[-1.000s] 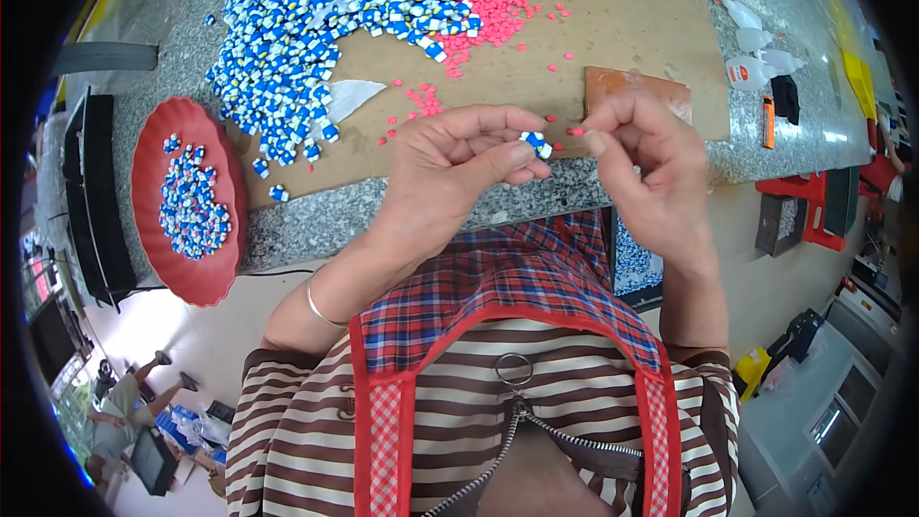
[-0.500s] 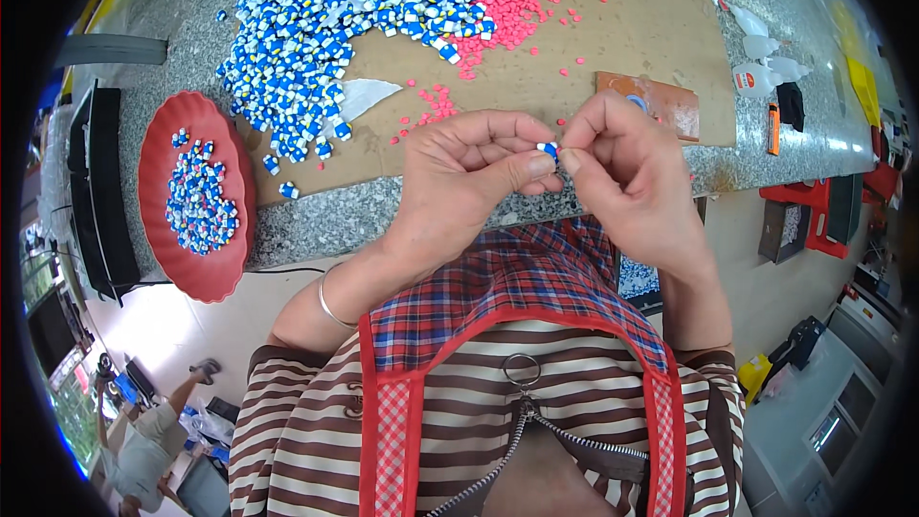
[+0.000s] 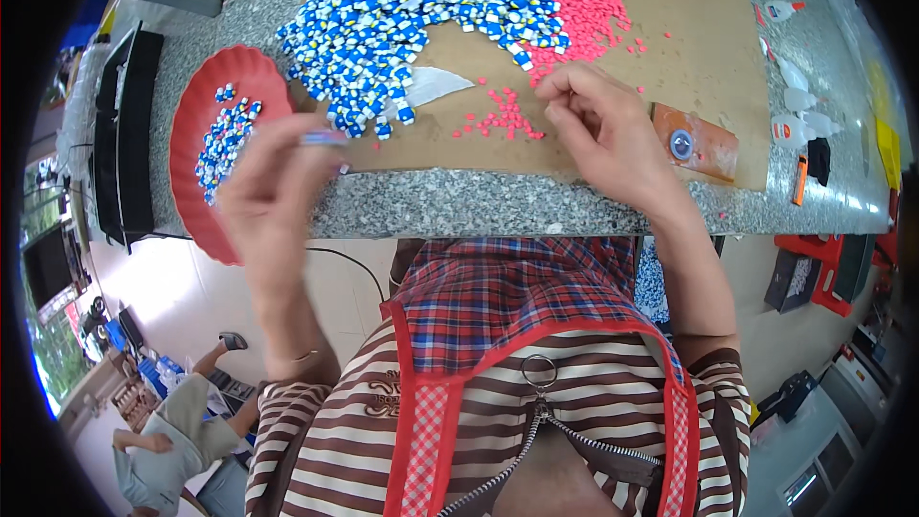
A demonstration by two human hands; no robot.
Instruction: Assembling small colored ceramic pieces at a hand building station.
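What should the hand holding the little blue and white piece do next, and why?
Probably drop it: the left hand pinches a small blue-and-white plastic piece beside the round red plastic plate, which already holds similar pieces. The right hand hovers by the loose pink beads.

The left hand (image 3: 273,196), blurred, holds a small blue-white piece (image 3: 324,138) beside the red plate (image 3: 196,134). The right hand (image 3: 603,129) hovers with curled fingers over loose pink pieces (image 3: 503,120) on the cardboard (image 3: 689,48). A blue-white pile (image 3: 421,10) lies beyond.
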